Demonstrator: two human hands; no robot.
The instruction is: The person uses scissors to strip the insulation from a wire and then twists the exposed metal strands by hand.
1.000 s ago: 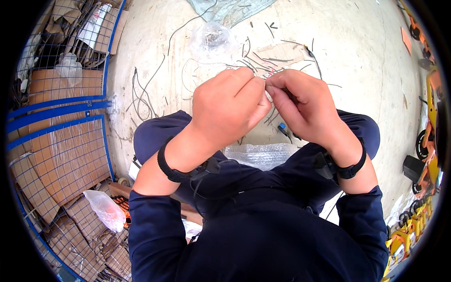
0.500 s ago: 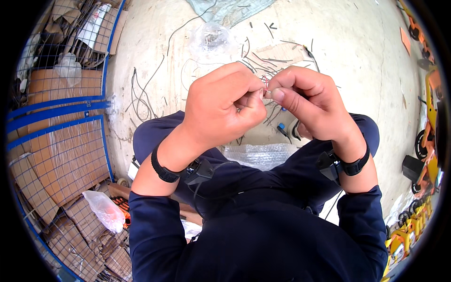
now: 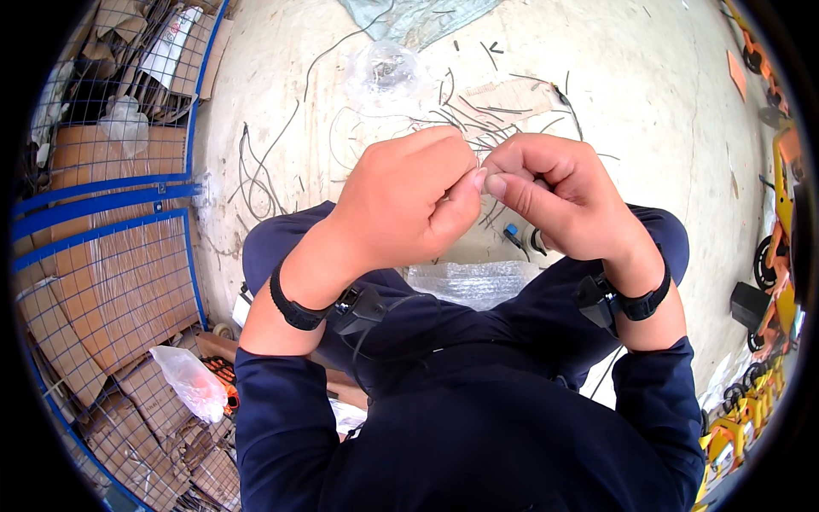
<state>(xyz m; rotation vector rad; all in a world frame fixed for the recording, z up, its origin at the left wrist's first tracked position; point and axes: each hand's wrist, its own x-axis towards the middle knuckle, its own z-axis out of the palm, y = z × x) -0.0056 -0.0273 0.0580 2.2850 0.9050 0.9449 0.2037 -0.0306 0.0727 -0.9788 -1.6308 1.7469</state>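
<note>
My left hand (image 3: 411, 198) is closed, with thumb and forefinger pinched together. Its fingertips meet those of my right hand (image 3: 559, 198), also in a pinch, above the floor between my knees. A thin wire (image 3: 480, 165) barely shows between the fingertips; most of it is hidden by the fingers. Beyond my hands, many short dark wire pieces (image 3: 497, 109) lie scattered, some on a flat piece of cardboard (image 3: 522, 96). Below my right hand lies a small blue and black object (image 3: 512, 231), its kind unclear.
Bubble wrap (image 3: 473, 283) lies between my legs. Ahead are a clear plastic bag (image 3: 388, 75) and a pale blue sheet (image 3: 418, 21). Loose long wires (image 3: 256, 189) lie left, near a blue mesh cage (image 3: 107, 183) of cardboard. Yellow and orange wheeled equipment (image 3: 772, 247) lines the right.
Both hands have come slightly lower and nearer to me, still pinched together. Red and white wire strands seen beside the fingertips before are now mostly hidden.
</note>
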